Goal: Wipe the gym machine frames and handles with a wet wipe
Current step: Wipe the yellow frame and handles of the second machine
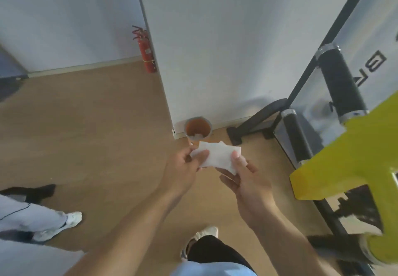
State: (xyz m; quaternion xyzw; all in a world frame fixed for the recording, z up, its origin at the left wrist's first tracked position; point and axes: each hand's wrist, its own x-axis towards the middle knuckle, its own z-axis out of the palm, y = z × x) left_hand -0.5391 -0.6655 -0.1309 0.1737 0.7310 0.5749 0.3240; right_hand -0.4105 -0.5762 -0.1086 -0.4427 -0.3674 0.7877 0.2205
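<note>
Left hand (pixel 185 163) pinches one end of the wet wipe (pixel 217 155), right hand (pixel 243 178) pinches the other, held spread between them above the bin (pixel 197 128). Loosen a pinch and it could drop. Machine handles (pixel 338 79) wait, well to the right, unwiped.

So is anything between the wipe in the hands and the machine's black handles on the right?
Nothing visible. The wet wipe is held by the left hand and right hand over bare floor; the black handles and yellow frame lie openly to its right.
</note>
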